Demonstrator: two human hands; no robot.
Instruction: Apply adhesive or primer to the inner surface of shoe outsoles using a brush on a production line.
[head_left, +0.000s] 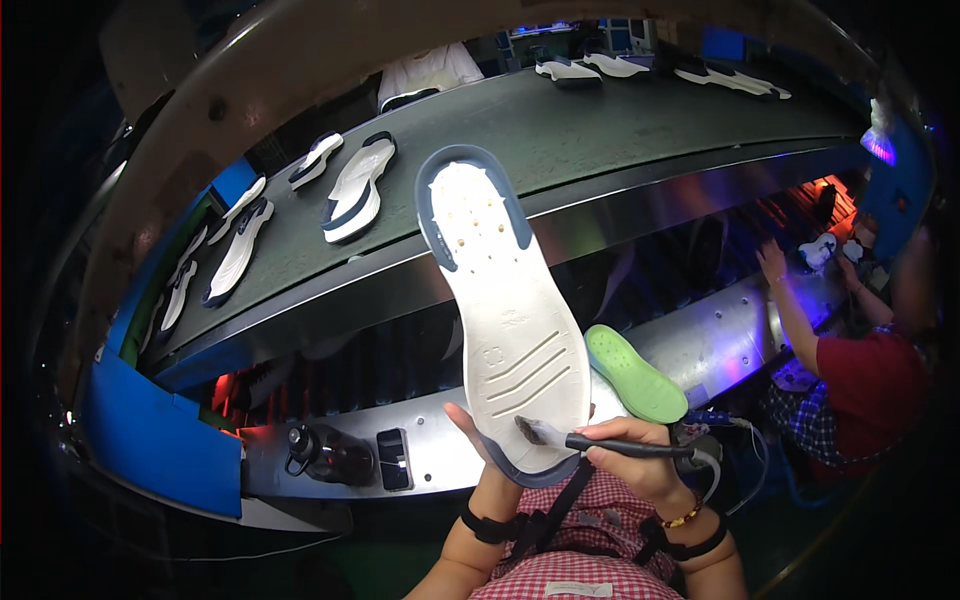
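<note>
A white shoe sole [520,310] with a dark blue rim stands tilted up before me, its inner face toward me. Its heel end is at the top, with small holes and a wet-looking shine; wavy grooves cross the front part. My left hand [480,445] grips the toe end from the left and beneath, most of its fingers hidden behind it. In my right hand [645,470] is a brush [625,446] with a black handle and a thin tube at its rear end. The bristles touch the sole near the toe, below the grooves.
Several more white and blue soles [360,187] lie on the dark conveyor belt [450,125]. A green sole [638,376] rests on the metal ledge [690,360] at right. A black bottle [330,455] and a black tray [394,460] stand at left. A co-worker [865,375] reaches in at far right.
</note>
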